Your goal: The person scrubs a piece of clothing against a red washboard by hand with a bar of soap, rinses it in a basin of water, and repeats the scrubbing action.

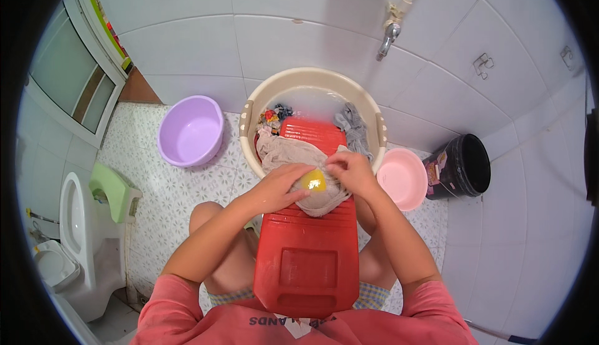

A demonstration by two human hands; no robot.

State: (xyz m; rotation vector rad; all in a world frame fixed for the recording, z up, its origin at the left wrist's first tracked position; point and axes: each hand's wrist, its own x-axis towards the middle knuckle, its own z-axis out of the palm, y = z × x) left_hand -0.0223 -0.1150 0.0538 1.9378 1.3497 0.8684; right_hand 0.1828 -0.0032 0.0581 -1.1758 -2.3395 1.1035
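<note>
A wet beige cloth lies bunched over a red ridged washboard, which slopes from between my knees into a large cream basin. My left hand rests on the cloth, its thumb and fingers closed around the near side of a shiny yellow bar of soap. Just right of the soap, my right hand is closed, with its fingertips pinching a fold of the same cloth. In the basin's cloudy water sit a grey cloth and some patterned, multicoloured fabric.
A purple basin is on the tiled floor to the left, near a green stool and a white toilet. At right stand a pink basin and a black bucket. A tap juts from the wall.
</note>
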